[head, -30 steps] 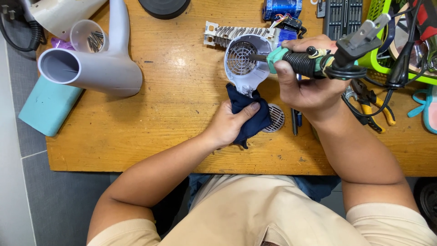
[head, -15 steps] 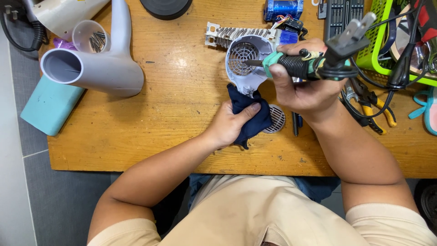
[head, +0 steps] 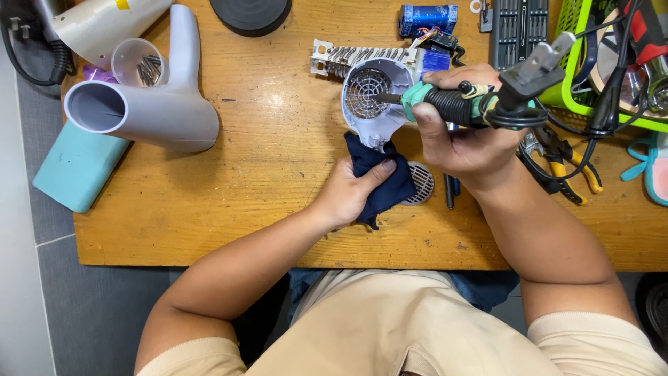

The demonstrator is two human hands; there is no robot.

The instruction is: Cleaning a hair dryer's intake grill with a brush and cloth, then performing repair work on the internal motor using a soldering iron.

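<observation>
- Left hand is closed round a dark blue cloth, fingers folded over it, pinning the lower stem of a grey hair-dryer housing part to the wooden table. Cloth prob. there for grip or to spare the fingers; can't say which.
- Right hand is wrapped fully round a soldering iron w/ teal collar and black grip, held roughly level, tip pointing left into the round grille opening of the housing. Looks like the tip touches the inside, but contact spot too small to confirm.
- The iron's cord is bundled up at the back of the hand, plug sticking up and to the right, so it's kept off the work.
- The housing part sits mid-table, just in front of a finned heater element and a blue cylinder w/ wires.
- A round vent grille lies flat, half under the cloth.
- Main dryer body, pale grey, lies on its side to the left, well apart from the hands, barrel open.
- Clear plastic cup by it holds small dark screws.
- Green basket at the right edge holds cables and tools, contents tangled; yellow-handled pliers lie beside it.
- Black case of screwdriver bits up top, bits in rows.
</observation>
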